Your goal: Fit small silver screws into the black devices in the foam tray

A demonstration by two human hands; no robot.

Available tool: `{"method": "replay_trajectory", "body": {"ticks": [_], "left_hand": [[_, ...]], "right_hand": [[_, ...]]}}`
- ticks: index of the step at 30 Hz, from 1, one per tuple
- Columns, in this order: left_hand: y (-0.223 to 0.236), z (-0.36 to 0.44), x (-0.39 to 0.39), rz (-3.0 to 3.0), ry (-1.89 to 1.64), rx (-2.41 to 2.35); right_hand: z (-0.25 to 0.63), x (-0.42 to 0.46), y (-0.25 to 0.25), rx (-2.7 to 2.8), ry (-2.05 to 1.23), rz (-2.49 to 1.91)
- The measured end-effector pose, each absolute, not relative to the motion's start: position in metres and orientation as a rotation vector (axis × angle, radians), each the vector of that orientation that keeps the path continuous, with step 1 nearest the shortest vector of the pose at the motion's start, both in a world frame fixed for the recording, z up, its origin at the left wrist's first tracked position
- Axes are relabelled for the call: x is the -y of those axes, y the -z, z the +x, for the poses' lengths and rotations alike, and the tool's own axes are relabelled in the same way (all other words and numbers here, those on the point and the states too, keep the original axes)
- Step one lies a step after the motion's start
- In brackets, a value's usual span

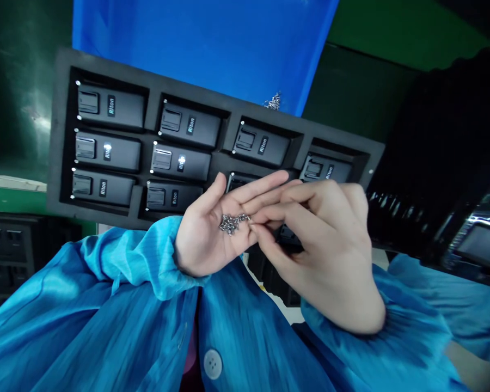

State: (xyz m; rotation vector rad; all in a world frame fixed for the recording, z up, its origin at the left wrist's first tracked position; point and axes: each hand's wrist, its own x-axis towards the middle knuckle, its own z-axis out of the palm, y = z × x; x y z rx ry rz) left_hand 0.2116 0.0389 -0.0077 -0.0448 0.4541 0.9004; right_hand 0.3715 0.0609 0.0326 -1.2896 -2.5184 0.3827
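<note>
My left hand (212, 231) is palm up with its fingers stretched out to the right, holding a small heap of silvery metal screws (230, 224) in the palm. Over its fingers, my right hand (322, 250) is closed in a pinch. Thumb and forefinger meet at the right edge of the heap, on what looks like one small screw (247, 218). Just beyond both hands lies a black foam tray (212, 90) with several black rectangular devices (190, 125) marked "Riton" in its pockets. My hands hide part of its near right side.
Behind the foam tray stands a blue bin (204, 43) with more small screws (274, 101) in its near right corner. Dark racks or trays (8, 245) are at the left. Glossy black plastic (416, 212) is at the right, with another person's blue sleeve (453, 294) below it.
</note>
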Motion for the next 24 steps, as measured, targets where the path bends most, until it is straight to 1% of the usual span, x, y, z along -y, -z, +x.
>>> {"method": "replay_trajectory", "body": {"ticks": [8,12,16,19,24], "left_hand": [[0.009,0.212,-0.038,0.009,-0.931,-0.379],[0.006,0.212,-0.04,-0.036,-0.942,-0.336],[0.004,0.212,-0.042,-0.116,-0.919,-0.334],[0.006,0.212,-0.041,-0.152,-0.876,-0.399],[0.007,0.215,-0.039,-0.159,-0.848,-0.651]], "right_hand": [[0.366,-0.06,-0.026,2.44,-0.373,-1.261],[0.363,-0.059,-0.023,2.402,-0.379,-1.313],[0.363,-0.059,-0.02,2.403,-0.357,-1.269],[0.368,-0.061,-0.022,2.44,-0.293,-1.2],[0.377,-0.068,-0.035,2.573,-0.22,-1.2]]}}
